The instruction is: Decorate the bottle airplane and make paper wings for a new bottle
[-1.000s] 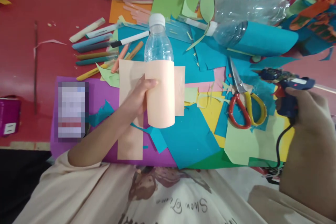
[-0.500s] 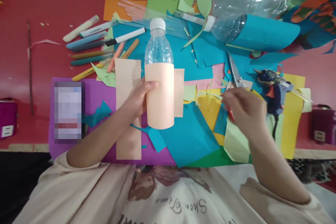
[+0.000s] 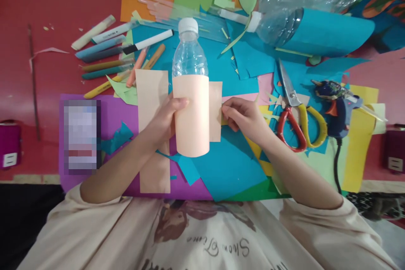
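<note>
My left hand (image 3: 169, 114) grips a clear plastic bottle (image 3: 190, 59) with a white cap, the thumb across its front and the other fingers hidden behind it. Peach paper (image 3: 192, 126) wraps the bottle's lower part. At the right edge of a small peach paper piece (image 3: 215, 112), partly hidden behind the bottle, the fingertips of my right hand (image 3: 242, 114) are pinched together. How firmly they hold that edge is hard to see. A longer peach paper strip (image 3: 154, 173) lies beneath my left wrist.
Scissors (image 3: 290, 133) with red and yellow handles lie right of my right hand, beside a blue glue gun (image 3: 343, 114). A blue-wrapped bottle (image 3: 335, 31) lies at the back right. Markers (image 3: 107, 52) are spread at the back left; a phone (image 3: 80, 135) rests on purple paper.
My right hand has moved left, away from the scissors, to the edge of the small peach paper. My left hand still holds the bottle in nearly the same place.
</note>
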`<state>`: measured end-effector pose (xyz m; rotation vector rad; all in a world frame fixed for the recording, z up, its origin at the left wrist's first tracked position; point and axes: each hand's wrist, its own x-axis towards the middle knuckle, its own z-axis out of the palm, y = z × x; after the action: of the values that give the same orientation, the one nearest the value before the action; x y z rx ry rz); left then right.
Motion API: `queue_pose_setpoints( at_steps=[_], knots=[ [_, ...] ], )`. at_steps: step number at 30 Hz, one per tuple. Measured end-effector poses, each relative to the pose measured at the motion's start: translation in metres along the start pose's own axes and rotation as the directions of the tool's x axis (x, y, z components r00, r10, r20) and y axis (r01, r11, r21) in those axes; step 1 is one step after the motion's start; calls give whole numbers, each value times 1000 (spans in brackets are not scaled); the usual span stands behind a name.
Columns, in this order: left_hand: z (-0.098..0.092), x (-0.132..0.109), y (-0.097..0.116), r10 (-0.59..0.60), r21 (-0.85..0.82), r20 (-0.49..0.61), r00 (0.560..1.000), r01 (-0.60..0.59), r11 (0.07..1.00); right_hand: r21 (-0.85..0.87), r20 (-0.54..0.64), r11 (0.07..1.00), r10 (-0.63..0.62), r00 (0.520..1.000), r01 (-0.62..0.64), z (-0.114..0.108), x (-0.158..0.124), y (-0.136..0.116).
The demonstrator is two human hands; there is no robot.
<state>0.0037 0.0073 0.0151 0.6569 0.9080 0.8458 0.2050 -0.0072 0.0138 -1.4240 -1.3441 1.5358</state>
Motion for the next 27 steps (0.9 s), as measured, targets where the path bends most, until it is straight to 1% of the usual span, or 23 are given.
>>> queue_pose_setpoints(
  at_steps=[4, 6, 10, 17, 21, 27],
  knots=[
    [1, 0, 0, -10, 18, 8, 1000, 9, 1000, -11, 73, 1000, -7, 997, 7, 0, -1, -1],
    [2, 1, 0, 1, 32, -8, 1000, 0, 999, -34, 76, 999, -25, 997, 27, 0, -2, -2],
    [3, 2, -1, -5, 48, -27, 1000, 6, 999, -55, 47, 993, -101, 994, 103, 3, -4, -6],
    [4, 2, -4, -31, 71, -37, 999, 34, 997, -42, 87, 993, -109, 990, 113, 8, -8, -10],
    [3, 2, -6, -32, 71, -3, 999, 32, 997, -57, 105, 988, -134, 985, 141, 8, -9, -8],
    [2, 3, -8, -41, 96, -3, 999, 41, 995, -99, 125, 962, -243, 962, 256, 9, -7, -1]
  ],
)
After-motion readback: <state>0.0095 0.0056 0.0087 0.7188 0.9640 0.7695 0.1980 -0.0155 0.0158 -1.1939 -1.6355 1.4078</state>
